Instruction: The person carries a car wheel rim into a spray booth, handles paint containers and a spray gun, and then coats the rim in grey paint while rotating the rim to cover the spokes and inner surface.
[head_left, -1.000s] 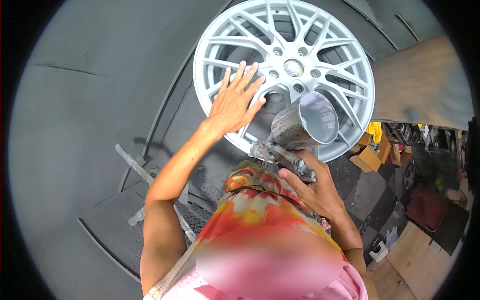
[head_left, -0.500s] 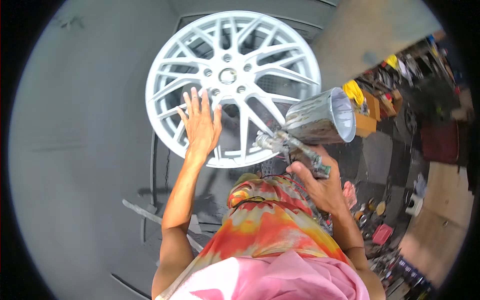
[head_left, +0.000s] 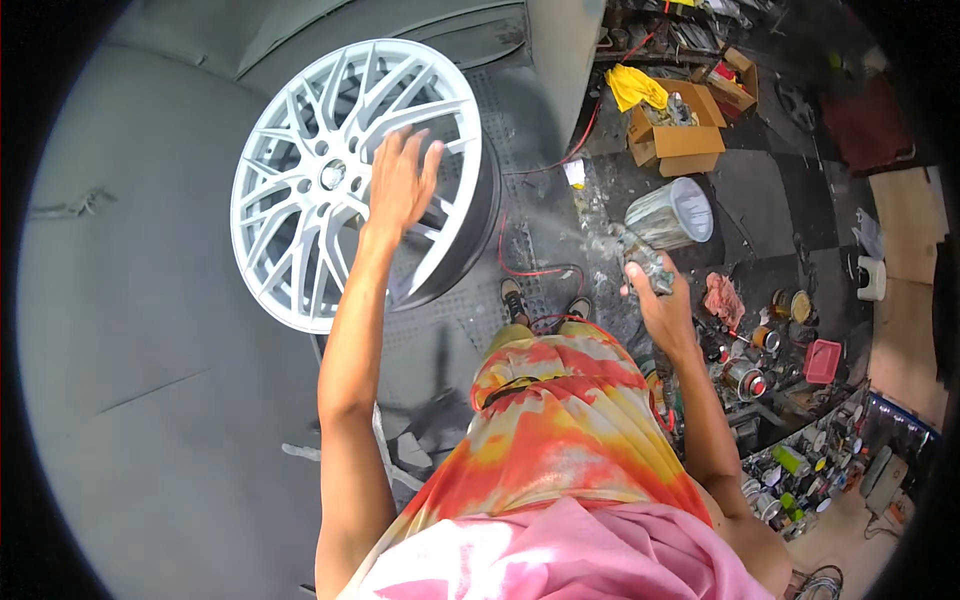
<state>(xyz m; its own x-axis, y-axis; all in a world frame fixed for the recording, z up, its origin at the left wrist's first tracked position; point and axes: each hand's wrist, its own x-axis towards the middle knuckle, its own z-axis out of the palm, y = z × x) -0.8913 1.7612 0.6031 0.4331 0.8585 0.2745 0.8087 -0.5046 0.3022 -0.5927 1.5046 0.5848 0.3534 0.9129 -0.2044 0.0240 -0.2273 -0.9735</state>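
A white multi-spoke car wheel rim [head_left: 348, 120] stands tilted ahead of me on the left, its grey barrel showing on the right side. My left hand [head_left: 402, 190] is over the spokes right of the hub, fingers apart and slightly blurred; whether it touches the metal I cannot tell. On the right, my right hand [head_left: 662, 312] is wrapped round the handle of a paint-smeared spray gun [head_left: 640, 258]. A metal paint cup [head_left: 668, 214] sits on the gun, streaked with paint. A faint mist leaves the nozzle, which points left toward the rim.
A red hose [head_left: 540, 272] runs across the floor near my shoes [head_left: 513, 297]. Beyond the gun lies a cardboard box [head_left: 690, 142] with a yellow cloth [head_left: 636, 87]. Paint cans [head_left: 745, 380], a pink tray [head_left: 823, 361] and clutter crowd the right. A grey wall [head_left: 120, 330] borders the left.
My view has swung right, and the rim now shows further left, with its side visible. The spray gun has moved away from the rim, and mist now comes from it.
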